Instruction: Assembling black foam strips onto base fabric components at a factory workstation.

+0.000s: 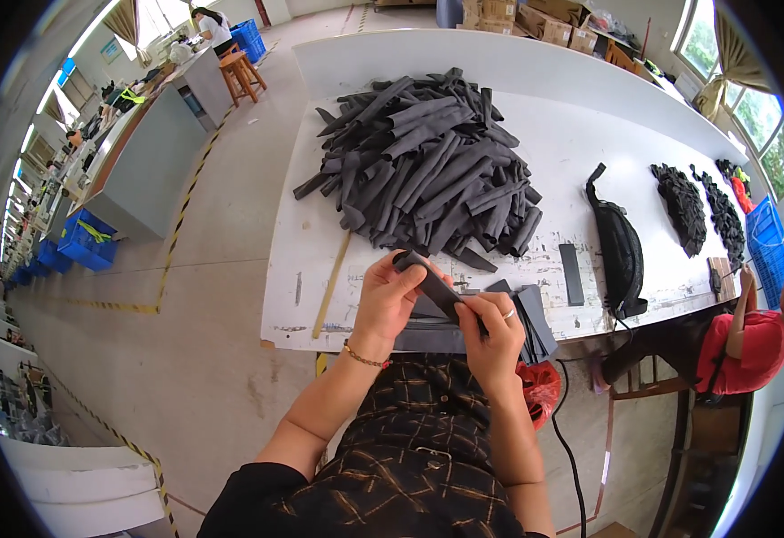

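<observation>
Between my two hands stretches a dark grey fabric strip (439,291), held slantwise above the table's front edge. My left hand (389,291) pinches its upper end, which curls over near the thumb. The lower end sits between the thumb and fingers of my right hand (492,334). Just beyond, a large heap of dark grey fabric pieces (428,166), many rolled or folded into tubes, covers the table's left part. Flat dark strips (535,318) lie fanned beside my right hand, and more are stacked below my hands, partly hidden by them.
The white table (553,134) has a raised back panel. A yellowish ruler (332,287) lies at left; a single strip (571,274), a black waist bag (619,247) and bunched black pieces (681,208) lie right. A person in red (744,350) sits at right. A cable (576,457) hangs nearby.
</observation>
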{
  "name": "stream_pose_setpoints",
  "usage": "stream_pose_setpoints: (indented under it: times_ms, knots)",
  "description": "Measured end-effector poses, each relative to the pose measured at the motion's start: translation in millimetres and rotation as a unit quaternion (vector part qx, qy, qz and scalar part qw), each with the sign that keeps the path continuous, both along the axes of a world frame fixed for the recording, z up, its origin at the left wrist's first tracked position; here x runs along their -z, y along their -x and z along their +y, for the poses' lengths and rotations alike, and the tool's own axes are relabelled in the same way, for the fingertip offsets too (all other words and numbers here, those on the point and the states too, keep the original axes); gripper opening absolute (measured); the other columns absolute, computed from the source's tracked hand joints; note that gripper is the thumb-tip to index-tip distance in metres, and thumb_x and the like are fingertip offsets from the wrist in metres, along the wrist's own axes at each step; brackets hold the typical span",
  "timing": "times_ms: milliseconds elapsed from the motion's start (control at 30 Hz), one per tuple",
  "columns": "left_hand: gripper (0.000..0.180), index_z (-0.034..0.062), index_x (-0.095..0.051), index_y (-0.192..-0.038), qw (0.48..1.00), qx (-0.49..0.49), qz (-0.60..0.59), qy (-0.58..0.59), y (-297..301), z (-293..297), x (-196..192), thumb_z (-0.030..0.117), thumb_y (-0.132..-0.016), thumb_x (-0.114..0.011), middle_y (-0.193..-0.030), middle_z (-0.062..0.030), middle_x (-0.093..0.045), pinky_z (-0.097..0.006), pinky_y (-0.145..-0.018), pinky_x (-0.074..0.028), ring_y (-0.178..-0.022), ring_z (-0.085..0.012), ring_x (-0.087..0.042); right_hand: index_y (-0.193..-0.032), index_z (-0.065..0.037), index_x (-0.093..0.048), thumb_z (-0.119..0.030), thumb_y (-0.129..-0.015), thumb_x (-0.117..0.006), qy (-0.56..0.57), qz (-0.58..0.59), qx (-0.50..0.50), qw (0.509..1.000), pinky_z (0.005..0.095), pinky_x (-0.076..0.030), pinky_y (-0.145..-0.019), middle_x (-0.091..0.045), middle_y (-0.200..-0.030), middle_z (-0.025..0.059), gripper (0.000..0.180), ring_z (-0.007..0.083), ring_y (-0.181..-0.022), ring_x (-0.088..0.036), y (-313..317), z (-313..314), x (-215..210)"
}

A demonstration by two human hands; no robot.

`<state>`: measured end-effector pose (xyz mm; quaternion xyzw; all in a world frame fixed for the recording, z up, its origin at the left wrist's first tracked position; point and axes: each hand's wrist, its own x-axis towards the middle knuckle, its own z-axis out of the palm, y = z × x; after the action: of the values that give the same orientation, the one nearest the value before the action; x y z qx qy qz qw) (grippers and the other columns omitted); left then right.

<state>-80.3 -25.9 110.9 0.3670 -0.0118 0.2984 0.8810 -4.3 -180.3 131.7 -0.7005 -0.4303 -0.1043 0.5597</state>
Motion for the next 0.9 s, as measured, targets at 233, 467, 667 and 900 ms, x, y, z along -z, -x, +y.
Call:
stream_pose_setpoints:
  times_ms: [233, 467, 667, 900]
  knots:
    - [0.014, -0.0013, -0.065, -0.102, 1.0, -0.028, 0.009, -0.008, 4.6, 1.8, -0.4, 0.007, -0.091, -0.065, -0.092, -0.0145, -0.069, -0.044, -0.084, -0.057, -0.09, -0.0303, -0.07, -0.087, -0.003, -0.065, 0.003, -0.074, -0.074, -0.006, -0.083, -0.007, 0.996, 0.0347, -0.044, -0.062, -0.062, -0.08, 0.0075, 0.017, 0.0251, -0.07, -0.058, -2.9, -1.0, -4.0]
    - [0.02, 0.0009, -0.062, -0.109, 0.997, 0.022, 0.035, 0.063, -7.1, -14.4, -11.4, 0.015, -0.096, -0.059, -0.099, -0.0136, -0.069, -0.044, -0.093, -0.053, -0.099, -0.0301, -0.067, -0.09, 0.0, -0.063, -0.002, -0.084, -0.069, 0.018, 0.105, -0.06, 0.992, 0.0313, -0.045, -0.068, -0.061, -0.083, 0.0104, 0.009, 0.0248, -0.07, -0.057, -6.0, 4.6, -10.5]
    - [0.022, 0.0026, -0.06, -0.114, 0.989, -0.066, 0.017, 0.134, -17.9, 5.0, 1.0, 0.018, -0.099, -0.054, -0.1, -0.0132, -0.069, -0.045, -0.095, -0.053, -0.1, -0.0309, -0.067, -0.085, 0.001, -0.064, -0.004, -0.085, -0.068, -0.033, 0.138, 0.035, 0.989, 0.0299, -0.045, -0.073, -0.059, -0.086, 0.0101, 0.006, 0.0217, -0.078, -0.056, -15.7, -21.3, 6.1]
    - [0.021, 0.0025, -0.059, -0.112, 0.985, -0.113, 0.008, 0.133, -24.4, -1.6, 3.8, 0.019, -0.098, -0.055, -0.102, -0.0137, -0.068, -0.045, -0.099, -0.05, -0.102, -0.0304, -0.066, -0.083, 0.0, -0.069, -0.006, -0.078, -0.076, 0.043, 0.13, 0.078, 0.987, 0.0325, -0.042, -0.066, -0.056, -0.074, 0.0074, 0.011, 0.0208, -0.073, -0.052, 7.4, -1.1, 13.2]
